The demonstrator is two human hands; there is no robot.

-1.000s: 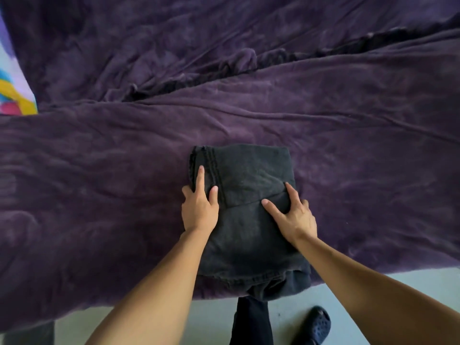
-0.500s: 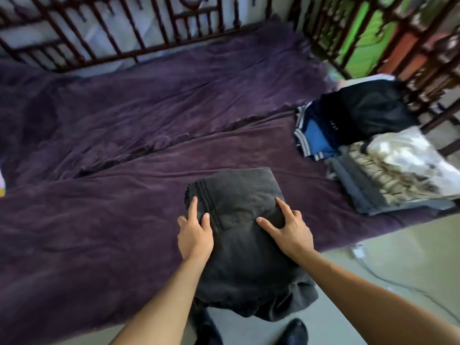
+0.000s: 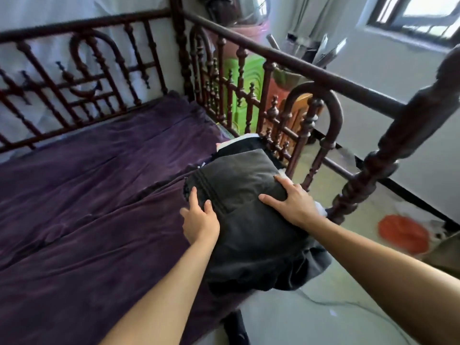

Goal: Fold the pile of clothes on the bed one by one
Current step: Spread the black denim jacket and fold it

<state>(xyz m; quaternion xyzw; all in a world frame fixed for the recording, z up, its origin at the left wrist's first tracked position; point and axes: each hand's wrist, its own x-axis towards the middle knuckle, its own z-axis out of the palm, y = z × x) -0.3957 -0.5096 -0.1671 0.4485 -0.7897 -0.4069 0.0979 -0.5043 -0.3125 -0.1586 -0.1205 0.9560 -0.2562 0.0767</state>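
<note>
The bed (image 3: 74,257) is covered by a wrinkled purple blanket (image 3: 104,185) and fenced by a dark turned-wood railing (image 3: 281,58). At its right end, against the railing, lies a pile of clothes (image 3: 240,145), mostly hidden behind a folded dark grey garment (image 3: 249,227).

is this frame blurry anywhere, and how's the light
Head view: motion blur smears the bed post and the orange object on the floor at right; the window is blown out white; the left hand, right hand and dark folded garment are fairly sharp, in soft daylight.
</note>
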